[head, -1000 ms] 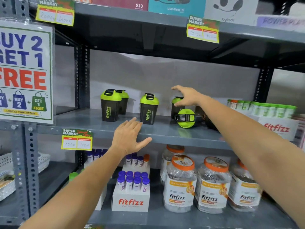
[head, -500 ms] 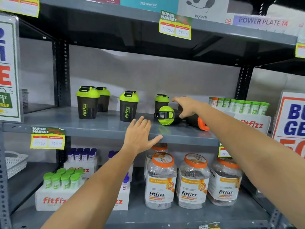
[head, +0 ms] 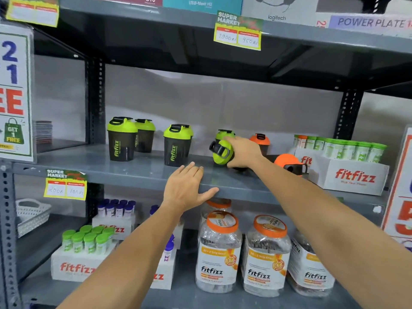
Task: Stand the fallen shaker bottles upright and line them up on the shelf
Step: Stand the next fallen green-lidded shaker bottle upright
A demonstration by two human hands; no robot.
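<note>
Front edge: bare shelf (head: pixel 142 172) left of the left hand (head: pixel 184 189); open
Middle gap: clear between the third upright bottle (head: pixel 177 144) and the tipped green bottle (head: pixel 220 151)
Right side: fallen orange bottle (head: pixel 289 163) and white box (head: pixel 354 175) crowd it

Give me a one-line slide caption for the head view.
Right hand grips a fallen green-lidded shaker while the left hand rests on the shelf edge.

I get bright, even light from overhead, with deep shadow under the upper shelf (head: pixel 200 34) at 12 o'clock. Edges bow from wide-angle distortion, and small print smears softly.
</note>
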